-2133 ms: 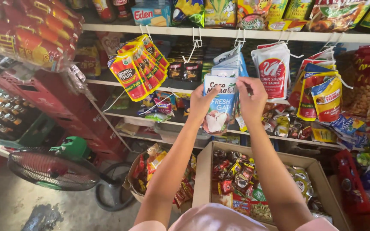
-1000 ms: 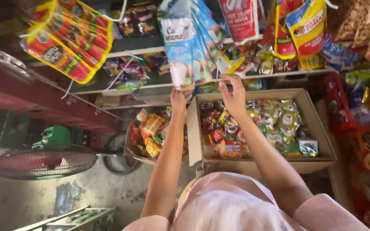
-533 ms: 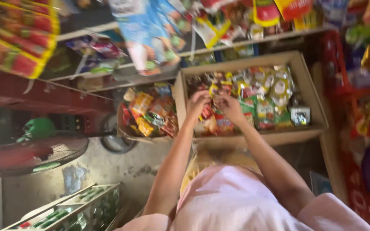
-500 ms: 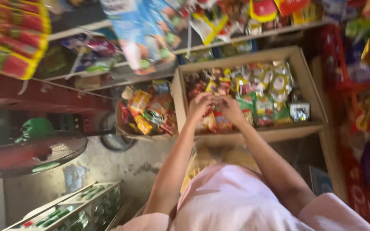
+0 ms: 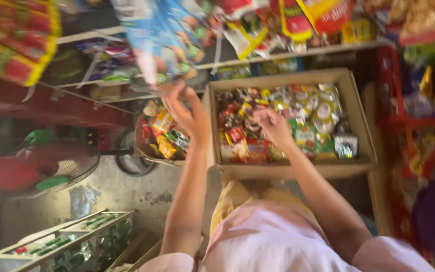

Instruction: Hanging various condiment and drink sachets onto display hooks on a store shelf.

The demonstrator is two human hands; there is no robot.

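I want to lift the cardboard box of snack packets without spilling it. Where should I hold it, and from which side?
Probably grip the cardboard box by its two short side walls, one hand each, coming from the near front wall. It sits flat, open-topped and full of loose packets, so keep it level. The right hand is over the packets; the left hand is raised beside it.

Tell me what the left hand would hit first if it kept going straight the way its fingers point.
Most likely the hanging blue and white packets: the left hand points up with fingers spread, just under their lower edge. The picture is blurred, so depth is uncertain.
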